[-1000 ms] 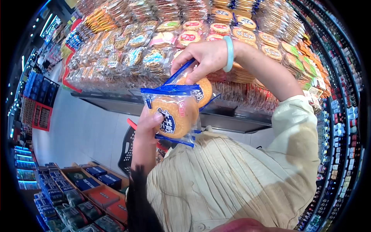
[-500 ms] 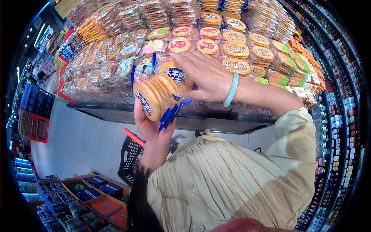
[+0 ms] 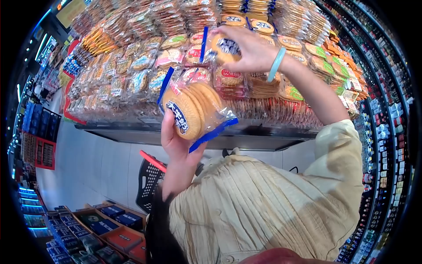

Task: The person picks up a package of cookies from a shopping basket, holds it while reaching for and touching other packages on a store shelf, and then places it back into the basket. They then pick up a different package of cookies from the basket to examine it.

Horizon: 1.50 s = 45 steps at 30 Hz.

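Observation:
Several clear packs of round biscuits with blue edges (image 3: 191, 110) rest in my left hand (image 3: 178, 152), whose fingers and thumb wrap round them from below. They are held in front of the display's near edge. My right hand (image 3: 250, 48), with a pale green bangle (image 3: 276, 64) at its wrist, grips one more blue-edged biscuit pack (image 3: 226, 47) above the display, up and to the right of the left hand. Beneath it lie packs with red labels (image 3: 230, 78). Similar blue-labelled packs (image 3: 262, 27) lie behind the right hand.
The display's dark front edge (image 3: 263, 140) runs across in front of me. A black basket with a red handle (image 3: 149, 182) is low at the left. Boxes of blue and red goods (image 3: 121, 220) stand at the lower left, and stocked shelves (image 3: 387, 132) line the right.
My right hand has moved away from the left hand's packs, up and to the right, with one pack in it. The packs in my left hand have shifted and show more fully.

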### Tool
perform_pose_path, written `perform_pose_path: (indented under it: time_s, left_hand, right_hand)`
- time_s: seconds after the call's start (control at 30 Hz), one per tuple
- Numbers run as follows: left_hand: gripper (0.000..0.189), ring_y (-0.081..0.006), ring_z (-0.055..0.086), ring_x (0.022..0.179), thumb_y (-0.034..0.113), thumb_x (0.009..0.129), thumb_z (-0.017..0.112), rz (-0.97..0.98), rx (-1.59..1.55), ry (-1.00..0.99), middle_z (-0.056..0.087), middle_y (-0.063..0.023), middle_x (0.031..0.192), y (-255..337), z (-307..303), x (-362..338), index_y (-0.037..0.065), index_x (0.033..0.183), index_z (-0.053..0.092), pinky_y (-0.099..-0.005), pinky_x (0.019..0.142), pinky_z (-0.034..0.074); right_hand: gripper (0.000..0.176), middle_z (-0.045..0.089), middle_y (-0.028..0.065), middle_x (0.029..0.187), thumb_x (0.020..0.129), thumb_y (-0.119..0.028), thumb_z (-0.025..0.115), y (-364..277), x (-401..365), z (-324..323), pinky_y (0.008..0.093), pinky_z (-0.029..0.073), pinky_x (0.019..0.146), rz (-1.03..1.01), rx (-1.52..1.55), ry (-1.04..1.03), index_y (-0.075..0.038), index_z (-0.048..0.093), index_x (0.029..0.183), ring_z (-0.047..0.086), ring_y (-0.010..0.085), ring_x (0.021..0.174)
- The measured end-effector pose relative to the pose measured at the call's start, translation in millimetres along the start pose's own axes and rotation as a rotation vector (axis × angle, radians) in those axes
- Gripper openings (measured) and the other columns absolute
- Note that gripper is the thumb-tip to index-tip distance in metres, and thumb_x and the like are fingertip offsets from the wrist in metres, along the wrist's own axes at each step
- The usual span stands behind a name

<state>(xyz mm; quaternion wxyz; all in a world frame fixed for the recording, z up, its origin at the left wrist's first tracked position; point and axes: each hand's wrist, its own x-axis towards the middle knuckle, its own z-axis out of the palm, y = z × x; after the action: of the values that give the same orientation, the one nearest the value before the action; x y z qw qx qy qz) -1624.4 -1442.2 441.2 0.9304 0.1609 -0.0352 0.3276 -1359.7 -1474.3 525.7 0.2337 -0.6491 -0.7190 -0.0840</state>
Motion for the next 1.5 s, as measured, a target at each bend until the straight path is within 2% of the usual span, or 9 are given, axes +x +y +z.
perform_pose_path:
  time_s: [0.2, 0.4, 0.47, 0.57, 0.67, 0.8, 0.9, 1.27, 1.5]
  left_hand:
    - [0.051, -0.029, 0.048, 0.126, 0.035, 0.094, 0.052, 0.016, -0.044, 0.016, 0.05, -0.0116, 0.137, 12, -14, -13, 0.007, 0.137, 0.045, -0.0487, 0.107, 0.036]
    - [0.048, -0.0284, 0.049, 0.125, 0.034, 0.095, 0.051, 0.047, 0.004, 0.084, 0.052, -0.0106, 0.135, 18, -24, -27, 0.008, 0.135, 0.047, -0.0506, 0.106, 0.035]
    - [0.048, -0.0287, 0.049, 0.126, 0.034, 0.095, 0.051, 0.055, 0.027, 0.098, 0.052, -0.0109, 0.135, 19, -28, -30, 0.009, 0.136, 0.047, -0.0515, 0.107, 0.035]
    - [0.051, -0.0294, 0.048, 0.126, 0.034, 0.095, 0.051, 0.063, 0.032, 0.114, 0.052, -0.0119, 0.136, 19, -34, -34, 0.008, 0.138, 0.044, -0.0517, 0.106, 0.035]
    - [0.052, -0.0302, 0.049, 0.125, 0.035, 0.094, 0.052, 0.047, -0.004, 0.125, 0.051, -0.0126, 0.136, 18, -40, -37, 0.007, 0.138, 0.043, -0.0519, 0.105, 0.037]
    - [0.052, -0.0309, 0.049, 0.125, 0.035, 0.094, 0.052, 0.065, 0.03, 0.176, 0.051, -0.0135, 0.135, 14, -42, -38, 0.007, 0.138, 0.044, -0.0521, 0.104, 0.038]
    - [0.052, -0.0313, 0.05, 0.124, 0.034, 0.094, 0.053, 0.062, 0.045, 0.208, 0.051, -0.014, 0.135, 12, -39, -38, 0.007, 0.137, 0.044, -0.0521, 0.104, 0.038]
    - [0.051, -0.0325, 0.05, 0.123, 0.033, 0.094, 0.054, 0.04, 0.012, 0.267, 0.051, -0.0147, 0.135, 11, -43, -44, 0.007, 0.137, 0.044, -0.0522, 0.105, 0.038]
    - [0.049, -0.0311, 0.049, 0.125, 0.03, 0.094, 0.053, 0.07, 0.068, 0.352, 0.053, -0.0144, 0.134, 10, -34, -42, 0.005, 0.136, 0.044, -0.0507, 0.106, 0.037]
  right_hand:
    - [0.089, 0.039, 0.0203, 0.143, 0.069, -0.036, 0.071, 117, 16, -30, 0.0392, 0.035, 0.111, 0.331, -0.199, -0.098, -0.006, 0.032, 0.144, 0.044, 0.0326, 0.129]
    - [0.082, 0.046, 0.0226, 0.137, 0.069, -0.015, 0.068, 156, 28, -28, 0.0377, 0.044, 0.103, 0.445, -0.156, -0.216, -0.001, 0.034, 0.142, 0.051, 0.0311, 0.122]
    - [0.082, 0.054, 0.0233, 0.127, 0.068, -0.011, 0.066, 157, 30, -29, 0.0393, 0.05, 0.095, 0.45, -0.178, -0.217, -0.004, 0.035, 0.143, 0.057, 0.0306, 0.113]
    - [0.079, 0.066, 0.0157, 0.086, 0.067, -0.009, 0.063, 175, 32, -22, 0.0377, 0.053, 0.069, 0.579, -0.087, -0.332, -0.007, 0.038, 0.142, 0.064, 0.0252, 0.075]
    - [0.077, 0.062, 0.0178, 0.111, 0.069, -0.005, 0.061, 193, 35, -16, 0.0363, 0.051, 0.066, 0.489, -0.18, -0.311, -0.007, 0.037, 0.142, 0.06, 0.022, 0.073]
    - [0.074, 0.059, 0.0183, 0.123, 0.073, -0.007, 0.063, 176, 39, -26, 0.0369, 0.052, 0.085, 0.627, -0.136, -0.477, -0.008, 0.037, 0.143, 0.063, 0.0263, 0.097]
    - [0.063, 0.044, 0.0126, 0.143, 0.084, -0.02, 0.063, 188, 38, -17, 0.0372, 0.032, 0.114, 0.454, -0.21, -0.322, -0.009, 0.04, 0.141, 0.041, 0.0271, 0.133]
    - [0.048, 0.048, 0.0124, 0.139, 0.089, -0.028, 0.061, 202, 26, -17, 0.0389, 0.037, 0.109, 0.404, -0.29, -0.295, -0.01, 0.052, 0.133, 0.047, 0.0294, 0.128]
    - [0.042, 0.062, 0.0171, 0.12, 0.087, -0.022, 0.058, 165, 31, -20, 0.0391, 0.047, 0.096, 0.368, -0.525, -0.238, -0.009, 0.058, 0.127, 0.06, 0.0328, 0.11]
